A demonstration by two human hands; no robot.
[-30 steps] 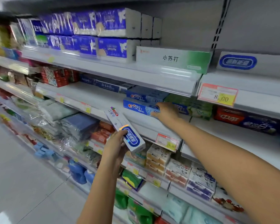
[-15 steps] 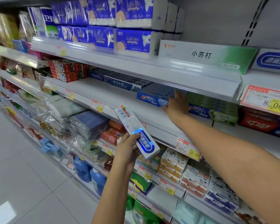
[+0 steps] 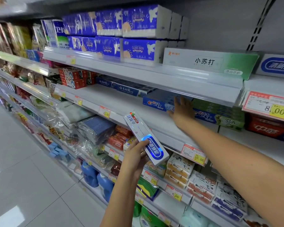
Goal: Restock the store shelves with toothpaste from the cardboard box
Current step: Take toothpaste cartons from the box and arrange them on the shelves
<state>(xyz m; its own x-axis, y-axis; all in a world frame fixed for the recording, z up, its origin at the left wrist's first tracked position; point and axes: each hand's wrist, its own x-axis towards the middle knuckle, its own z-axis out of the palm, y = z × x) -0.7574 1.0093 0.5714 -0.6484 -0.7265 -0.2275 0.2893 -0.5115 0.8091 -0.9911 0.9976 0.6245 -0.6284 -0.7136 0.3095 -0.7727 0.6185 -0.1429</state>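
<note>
Left hand (image 3: 134, 155): grip wrapped round the lower end of the toothpaste carton (image 3: 138, 126), thumb on the front face at the blue oval logo. The carton is a long, slim rectangular box in glossy white card. It tilts with its far end up and to the left, and is held in the air in front of the middle shelf (image 3: 121, 102), not touching it.

Right hand (image 3: 182, 112): grip wide, fingers straight and spread, holding nothing. It lies against the blue Crest cartons (image 3: 156, 104), which sit flat on that shelf. I can't tell how hard it presses.

Just right of those I see stacked green cartons (image 3: 220, 110) of the same long flat shape, and further right some red cartons (image 3: 266, 130). Back-left on the shelf is a row of dark blue cartons (image 3: 126, 87).

The shelf deck is smooth and white. Its front lip is a clear strip carrying a paper price tag (image 3: 104, 112).

On the shelf above are film-wrapped blue tissue packs (image 3: 138, 30), soft bricks stacked two high. Beside them a white-to-green display carton (image 3: 210, 63) stands on edge.

Lower down I see crinkly clear bags and blue detergent bottles (image 3: 88, 174). The floor (image 3: 23, 177) is glossy pale tile.
</note>
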